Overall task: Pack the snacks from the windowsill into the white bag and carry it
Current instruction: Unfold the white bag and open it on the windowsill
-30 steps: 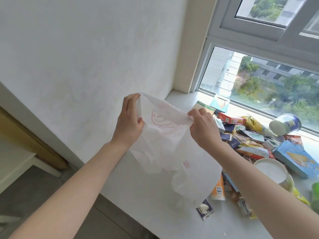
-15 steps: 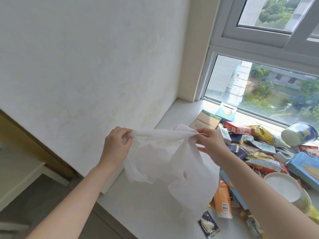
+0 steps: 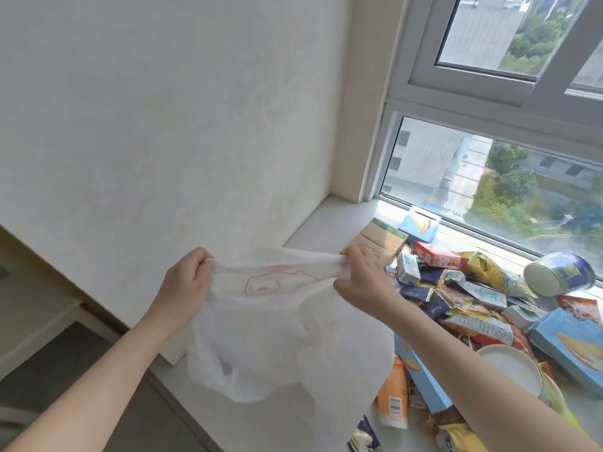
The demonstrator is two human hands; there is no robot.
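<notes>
Above the windowsill (image 3: 329, 220), the left hand (image 3: 184, 285) and right hand (image 3: 365, 282) each clamp curled fingers on the white bag (image 3: 280, 337), stretching its rim; its faint red print is unreadable. Right of it, snacks (image 3: 473, 301) pile, partly hidden by the right forearm.
</notes>
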